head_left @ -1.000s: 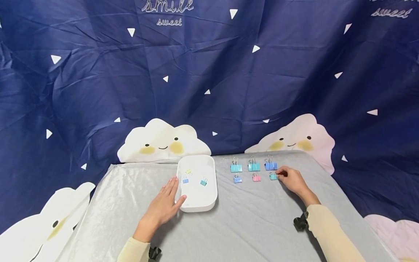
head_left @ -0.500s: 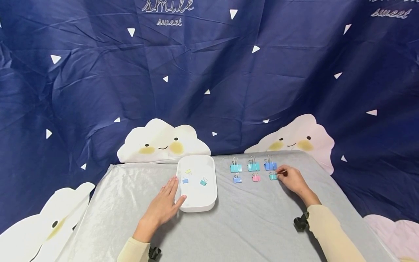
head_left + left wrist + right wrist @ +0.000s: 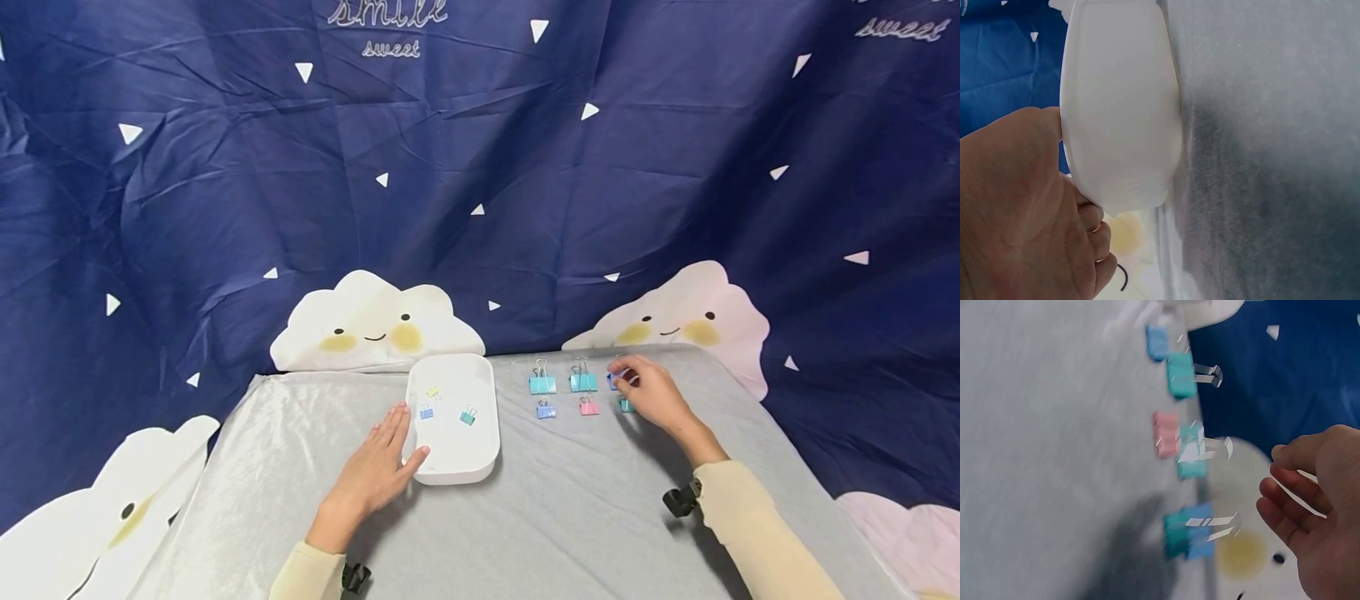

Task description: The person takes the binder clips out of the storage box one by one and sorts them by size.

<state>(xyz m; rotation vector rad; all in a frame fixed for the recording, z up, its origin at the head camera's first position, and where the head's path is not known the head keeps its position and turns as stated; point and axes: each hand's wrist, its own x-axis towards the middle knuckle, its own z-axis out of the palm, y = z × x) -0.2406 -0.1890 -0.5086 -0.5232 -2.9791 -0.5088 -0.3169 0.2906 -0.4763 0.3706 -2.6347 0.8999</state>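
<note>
My left hand (image 3: pixel 372 471) rests with extended fingers along the left rim of a white tray (image 3: pixel 453 478), its thumb at the near corner. Inside lie a yellow binder clip (image 3: pixel 432 392), a small blue one (image 3: pixel 426 413) and a small teal one (image 3: pixel 468 416). My right hand (image 3: pixel 654 398) hovers over the right end of two rows of binder clips, its fingers loosely bent around nothing. Beneath it in the head view, a large blue binder clip (image 3: pixel 1200 531) and a small teal binder clip (image 3: pixel 1175 534) are partly covered; the right wrist view shows both.
Left of the right hand stand two large teal binder clips (image 3: pixel 542 385), with a small blue clip (image 3: pixel 546 412) and a pink clip (image 3: pixel 589 408) in front. Grey velvety cloth (image 3: pixel 555 517) covers the table. A dark blue curtain (image 3: pixel 480 150) hangs behind its far edge.
My right hand has left the small teal clip at the row's right end and moved up and left, over the large blue clip. The left hand stays at the tray.
</note>
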